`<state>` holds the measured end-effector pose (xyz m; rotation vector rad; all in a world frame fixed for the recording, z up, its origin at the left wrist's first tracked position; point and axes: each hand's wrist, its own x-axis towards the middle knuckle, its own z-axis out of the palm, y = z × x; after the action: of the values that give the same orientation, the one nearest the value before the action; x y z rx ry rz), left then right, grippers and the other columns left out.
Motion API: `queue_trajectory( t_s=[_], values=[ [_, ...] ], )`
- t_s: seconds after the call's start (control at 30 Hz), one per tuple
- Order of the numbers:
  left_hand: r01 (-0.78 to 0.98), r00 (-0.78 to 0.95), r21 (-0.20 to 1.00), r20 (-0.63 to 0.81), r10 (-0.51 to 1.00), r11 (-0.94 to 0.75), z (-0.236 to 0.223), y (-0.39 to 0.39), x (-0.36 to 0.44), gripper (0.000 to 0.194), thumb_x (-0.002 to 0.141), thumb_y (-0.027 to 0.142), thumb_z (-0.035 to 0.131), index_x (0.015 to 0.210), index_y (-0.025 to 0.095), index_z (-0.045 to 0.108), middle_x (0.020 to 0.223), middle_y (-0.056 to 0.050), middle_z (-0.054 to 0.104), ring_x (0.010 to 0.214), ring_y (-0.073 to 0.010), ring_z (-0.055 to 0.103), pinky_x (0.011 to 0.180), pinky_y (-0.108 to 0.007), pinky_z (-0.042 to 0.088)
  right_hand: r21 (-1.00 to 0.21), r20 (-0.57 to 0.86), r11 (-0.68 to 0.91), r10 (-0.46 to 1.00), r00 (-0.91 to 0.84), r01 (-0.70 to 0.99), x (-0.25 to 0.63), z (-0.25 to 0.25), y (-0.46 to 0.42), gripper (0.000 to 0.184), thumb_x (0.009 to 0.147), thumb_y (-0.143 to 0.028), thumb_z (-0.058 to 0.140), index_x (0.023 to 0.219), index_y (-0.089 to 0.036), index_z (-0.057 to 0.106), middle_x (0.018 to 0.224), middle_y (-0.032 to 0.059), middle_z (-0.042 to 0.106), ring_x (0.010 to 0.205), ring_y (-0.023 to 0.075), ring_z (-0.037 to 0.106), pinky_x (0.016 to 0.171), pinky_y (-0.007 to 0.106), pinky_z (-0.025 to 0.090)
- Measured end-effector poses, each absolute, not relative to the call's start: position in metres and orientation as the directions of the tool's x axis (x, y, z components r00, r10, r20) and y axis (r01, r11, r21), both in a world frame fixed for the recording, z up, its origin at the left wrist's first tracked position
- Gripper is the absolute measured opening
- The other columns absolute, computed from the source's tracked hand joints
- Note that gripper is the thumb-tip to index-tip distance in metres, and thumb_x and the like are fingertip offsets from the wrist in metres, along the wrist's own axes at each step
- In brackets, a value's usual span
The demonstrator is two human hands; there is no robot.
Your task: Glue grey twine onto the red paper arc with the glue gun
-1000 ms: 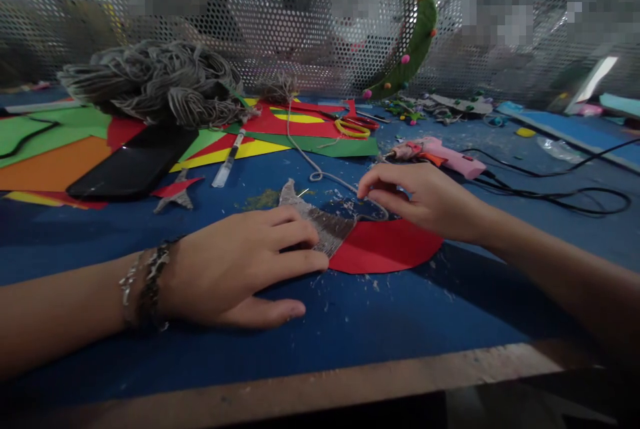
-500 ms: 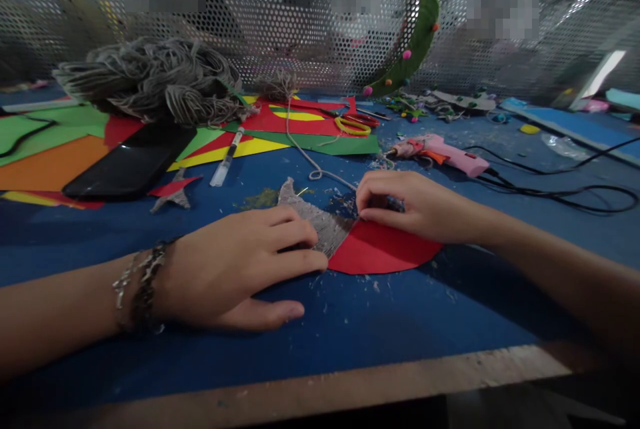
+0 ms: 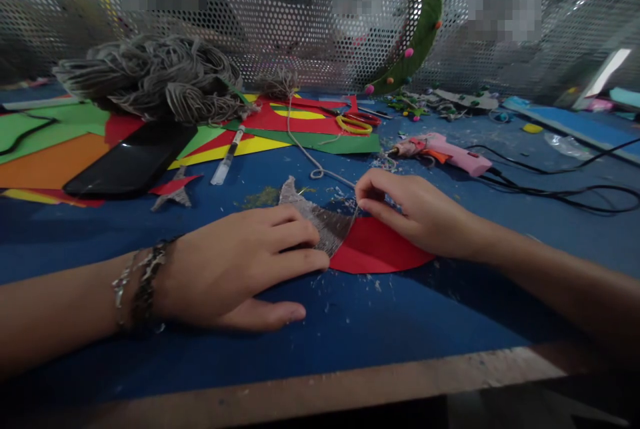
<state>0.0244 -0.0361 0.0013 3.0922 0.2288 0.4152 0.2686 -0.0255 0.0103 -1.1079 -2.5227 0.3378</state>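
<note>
A red card crescent [image 3: 385, 246] lies on the blue table, its left part wrapped in grey yarn. My left hand [image 3: 240, 266] rests flat over the wrapped part [image 3: 330, 229], its fingers stretched out and pressing the piece down. At the wrapped part's right edge, my right hand [image 3: 415, 206] pinches a strand of grey yarn [image 3: 338, 178] between thumb and forefinger, just above the red card. That strand trails back with a small loop to a loose bunch of yarn [image 3: 280, 84] behind.
At the back left, a big grey yarn skein [image 3: 160, 79] lies by coloured sheets and a black phone [image 3: 131, 159]. A star [image 3: 173, 190] and a marker [image 3: 227, 156] lie nearer. Scissors [image 3: 356, 124] and a pink glue gun [image 3: 450, 152] with its cord sit right, before a mesh panel [image 3: 300, 29].
My right hand has lifted slightly off the red card and turned, still pinching the yarn. A strand now shows between its fingertips and the crescent. My left hand stays in place.
</note>
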Motion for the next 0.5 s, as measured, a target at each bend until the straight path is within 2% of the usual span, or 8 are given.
queue_trajectory(
  t_s=[0.13, 0.3, 0.5],
  values=[
    [0.145, 0.951, 0.027, 0.271, 0.147, -0.989, 0.0021, -0.0358, 0.0240, 0.028, 0.094, 0.031, 0.040, 0.105, 0.012, 0.056, 0.098, -0.009, 0.061, 0.088, -0.0221, 0.052, 0.081, -0.033, 0.044, -0.376, 0.193, 0.642, 0.759, -0.622, 0.668, 0.2708, 0.0116, -0.0239, 0.012, 0.087, -0.027, 0.045, 0.082, -0.019, 0.051, 0.061, -0.0030, 0.054, 0.053, 0.0097, 0.047, 0.054, 0.023, 0.033],
    [0.144, 0.950, 0.041, 0.275, 0.150, -0.989, 0.0009, -0.0362, 0.0224, 0.027, 0.093, 0.030, 0.043, 0.106, 0.012, 0.057, 0.098, -0.010, 0.061, 0.088, -0.0223, 0.052, 0.082, -0.034, 0.043, -0.375, 0.225, 0.672, 0.734, -0.641, 0.638, 0.2754, 0.0117, -0.0186, 0.015, 0.084, -0.029, 0.052, 0.077, -0.018, 0.059, 0.074, 0.0014, 0.062, 0.064, 0.0109, 0.053, 0.062, 0.024, 0.037],
    [0.149, 0.952, 0.062, 0.262, 0.160, -0.987, 0.0011, -0.0369, 0.0228, 0.026, 0.092, 0.030, 0.045, 0.106, 0.012, 0.058, 0.098, -0.009, 0.060, 0.088, -0.0223, 0.052, 0.082, -0.034, 0.043, -0.326, 0.277, 0.677, 0.736, -0.618, 0.660, 0.2768, 0.0083, -0.0162, 0.015, 0.080, -0.030, 0.059, 0.070, -0.018, 0.062, 0.071, 0.0022, 0.056, 0.066, 0.0124, 0.050, 0.060, 0.025, 0.036]
  ],
)
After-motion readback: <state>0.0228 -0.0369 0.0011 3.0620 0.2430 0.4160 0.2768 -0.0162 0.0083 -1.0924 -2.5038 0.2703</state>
